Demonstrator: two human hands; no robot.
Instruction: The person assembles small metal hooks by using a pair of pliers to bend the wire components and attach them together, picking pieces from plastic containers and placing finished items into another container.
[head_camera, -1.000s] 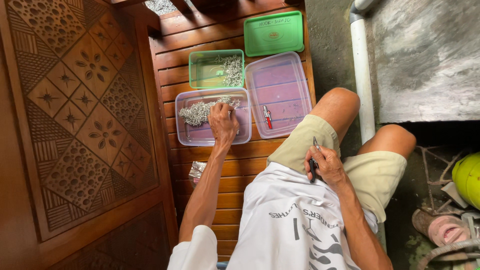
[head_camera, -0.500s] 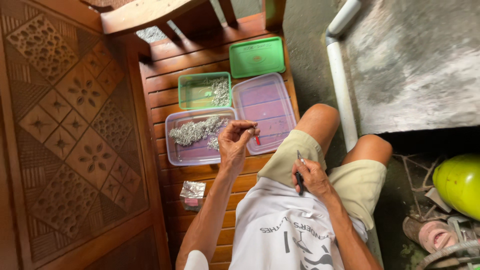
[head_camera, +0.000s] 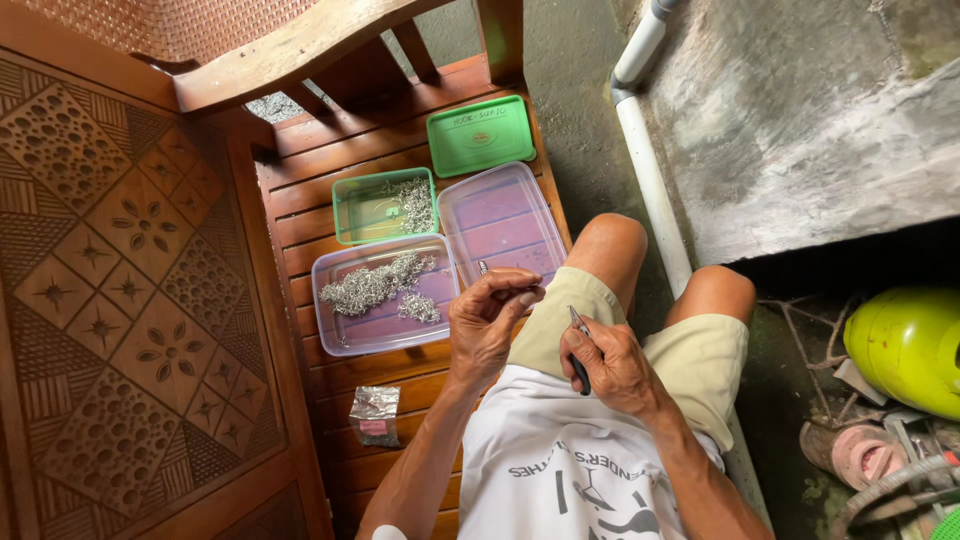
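Since the earlier frame, the left hand (head_camera: 490, 320) had lifted from the clear tray (head_camera: 345, 335) of silver bits (head_camera: 365, 287), fingertips pinched on something too small to tell. Right hand (head_camera: 610, 365) rested on the thigh, gripping small pliers (head_camera: 578, 340).

1. My left hand (head_camera: 492, 318) has its fingertips pinched, but whatever is between them is too small for me to tell.
2. The tool (head_camera: 579, 350) in my right hand (head_camera: 612, 364) is mostly hidden by the fingers; its kind is unclear.
3. Metal bits (head_camera: 372, 286) in the clear tray (head_camera: 335, 340) beyond my left hand: individual shapes unreadable.
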